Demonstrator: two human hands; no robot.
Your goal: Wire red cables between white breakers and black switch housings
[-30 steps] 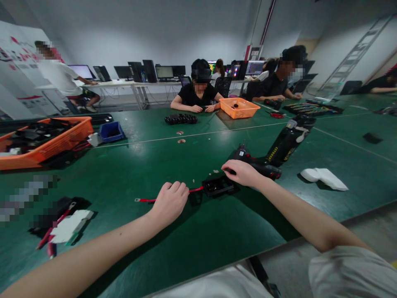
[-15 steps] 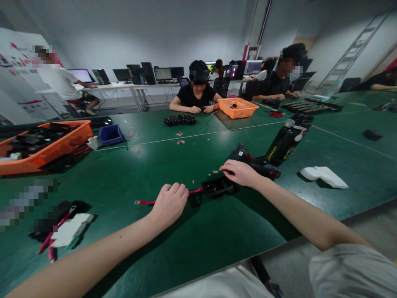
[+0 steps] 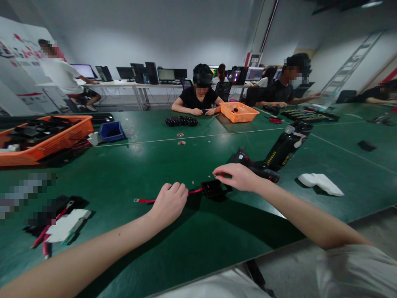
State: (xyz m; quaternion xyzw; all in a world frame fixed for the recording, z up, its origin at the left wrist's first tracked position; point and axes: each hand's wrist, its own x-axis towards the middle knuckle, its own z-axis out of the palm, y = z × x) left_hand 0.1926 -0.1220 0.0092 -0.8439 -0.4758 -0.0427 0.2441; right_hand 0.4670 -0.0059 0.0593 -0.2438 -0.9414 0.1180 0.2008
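Note:
My left hand is closed round a red cable, whose ring terminal sticks out to the left. At its right end the cable enters a small black plastic housing on the table. My right hand hovers just above and right of that housing, thumb and forefinger pinched together; what they hold is too small to make out. Behind this hand lies a black power drill, partly hidden by it. Tiny pale bits lie near the housing.
A black cylinder with yellow lettering leans beyond the drill. White crumpled material lies right. At left are an orange basket of black parts, a blue bin and a white block with red cables. A co-worker sits opposite.
My right hand has lifted slightly off the housing and shifted left, fingertips now pinched above it. My left hand stays on the red cable. The view has tilted a little.

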